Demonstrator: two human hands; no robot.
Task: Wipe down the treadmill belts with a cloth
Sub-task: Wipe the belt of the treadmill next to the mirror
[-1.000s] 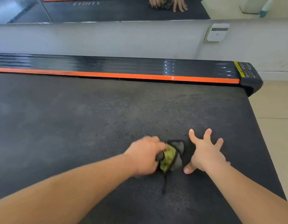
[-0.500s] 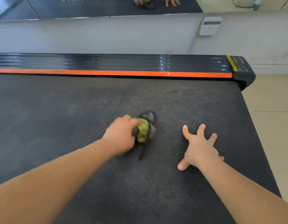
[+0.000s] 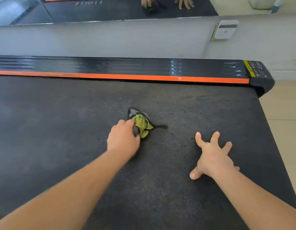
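Observation:
The dark, dusty treadmill belt (image 3: 77,130) fills most of the view. My left hand (image 3: 123,138) grips a bunched green and grey cloth (image 3: 141,124) and holds it down on the middle of the belt. A thin dark edge of the cloth trails to the right. My right hand (image 3: 213,156) rests flat on the belt to the right of the cloth, fingers spread, well apart from it.
A black side rail with an orange stripe (image 3: 127,77) runs along the far side of the belt, ending in a black end cap (image 3: 260,75). Behind it are a grey wall and a mirror (image 3: 127,7). Tiled floor (image 3: 286,113) lies to the right.
My left hand has swept the cloth away from my right hand, to the left and further up the belt. My right hand has stayed planted on the belt.

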